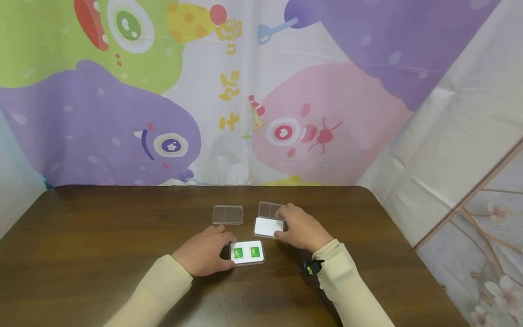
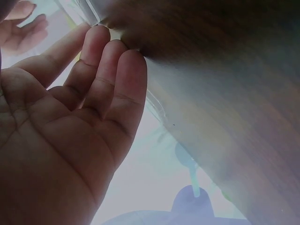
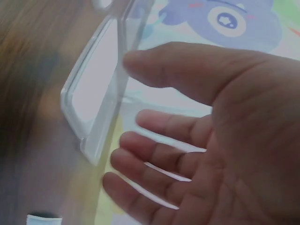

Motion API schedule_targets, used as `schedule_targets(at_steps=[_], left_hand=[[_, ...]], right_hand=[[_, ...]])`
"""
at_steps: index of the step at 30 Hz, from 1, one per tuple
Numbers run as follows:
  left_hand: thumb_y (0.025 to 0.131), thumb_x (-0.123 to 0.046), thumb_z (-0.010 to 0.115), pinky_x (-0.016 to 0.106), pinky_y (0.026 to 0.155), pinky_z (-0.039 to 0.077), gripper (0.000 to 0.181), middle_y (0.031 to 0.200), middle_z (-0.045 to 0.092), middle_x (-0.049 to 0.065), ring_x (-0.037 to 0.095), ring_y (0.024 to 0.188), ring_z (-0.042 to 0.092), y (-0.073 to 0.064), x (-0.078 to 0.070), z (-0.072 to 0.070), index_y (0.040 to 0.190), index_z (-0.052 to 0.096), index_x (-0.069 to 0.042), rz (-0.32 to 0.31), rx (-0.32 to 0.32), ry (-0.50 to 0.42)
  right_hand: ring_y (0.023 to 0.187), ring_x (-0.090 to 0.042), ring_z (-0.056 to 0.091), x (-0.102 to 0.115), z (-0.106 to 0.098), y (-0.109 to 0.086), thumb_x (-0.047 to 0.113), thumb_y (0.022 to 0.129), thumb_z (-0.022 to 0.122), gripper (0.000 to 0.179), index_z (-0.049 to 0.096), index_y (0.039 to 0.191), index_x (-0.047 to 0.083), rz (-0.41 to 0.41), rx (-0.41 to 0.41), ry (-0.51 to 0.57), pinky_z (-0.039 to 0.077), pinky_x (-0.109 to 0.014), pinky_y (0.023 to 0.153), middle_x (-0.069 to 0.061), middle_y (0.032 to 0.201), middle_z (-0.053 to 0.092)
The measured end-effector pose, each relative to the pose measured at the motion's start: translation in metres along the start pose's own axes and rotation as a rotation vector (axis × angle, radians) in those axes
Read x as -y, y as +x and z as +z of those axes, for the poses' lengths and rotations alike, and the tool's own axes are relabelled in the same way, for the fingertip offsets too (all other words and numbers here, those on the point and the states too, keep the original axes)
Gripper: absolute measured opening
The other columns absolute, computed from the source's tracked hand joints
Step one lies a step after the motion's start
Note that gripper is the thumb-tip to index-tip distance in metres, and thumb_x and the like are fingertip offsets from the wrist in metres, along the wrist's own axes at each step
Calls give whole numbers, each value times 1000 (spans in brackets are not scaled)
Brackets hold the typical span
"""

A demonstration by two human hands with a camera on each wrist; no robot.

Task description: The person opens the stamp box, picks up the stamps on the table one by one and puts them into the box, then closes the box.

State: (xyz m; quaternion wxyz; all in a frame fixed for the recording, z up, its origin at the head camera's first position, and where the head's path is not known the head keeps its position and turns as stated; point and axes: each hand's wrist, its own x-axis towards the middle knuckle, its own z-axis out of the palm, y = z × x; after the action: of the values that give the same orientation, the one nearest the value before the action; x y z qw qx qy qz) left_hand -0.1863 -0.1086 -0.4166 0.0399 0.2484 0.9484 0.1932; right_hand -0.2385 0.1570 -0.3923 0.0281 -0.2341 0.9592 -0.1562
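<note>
A clear plastic case with a white insert and two green squares lies near the table's middle. My left hand holds its left end, thumb at the near corner and index finger at the far one. In the left wrist view, the other fingertips rest on the table. Farther back, an open hinged clear case holds a white insert, its transparent lid spread behind. My right hand is at that case's right side, thumb by the edge; the right wrist view shows its fingers loosely spread.
A clear flat plastic rectangle lies behind my left hand. The brown wooden table reaches back to a cartoon-printed curtain. On the right wrist is a black band.
</note>
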Motion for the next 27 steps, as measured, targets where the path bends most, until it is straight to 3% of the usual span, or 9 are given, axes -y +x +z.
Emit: schedule_targets(at_steps=[4, 11, 27], left_hand=[[80, -31, 87, 45, 88, 50, 43, 103, 61, 1, 21, 97, 57, 0, 1, 0, 114, 71, -9, 10, 0, -2], [80, -32, 87, 42, 86, 50, 43, 101, 60, 0, 19, 94, 54, 1, 1, 1, 114, 72, -10, 3, -5, -1], [80, -32, 86, 43, 87, 50, 44, 101, 60, 0, 19, 95, 56, 0, 1, 1, 115, 72, -9, 11, -12, 1]], right_hand=[[93, -20, 56, -5, 2, 0, 25, 85, 85, 52, 64, 126, 2, 34, 43, -21, 53, -42, 82, -11, 113, 62], [112, -29, 59, -8, 12, 5, 17, 88, 83, 54, 60, 133, -1, -30, 87, -42, 51, -45, 95, -17, 130, 63], [109, -28, 59, -8, 15, 6, 16, 92, 79, 47, 62, 133, 2, -48, 95, -132, 52, -43, 92, -16, 128, 61]])
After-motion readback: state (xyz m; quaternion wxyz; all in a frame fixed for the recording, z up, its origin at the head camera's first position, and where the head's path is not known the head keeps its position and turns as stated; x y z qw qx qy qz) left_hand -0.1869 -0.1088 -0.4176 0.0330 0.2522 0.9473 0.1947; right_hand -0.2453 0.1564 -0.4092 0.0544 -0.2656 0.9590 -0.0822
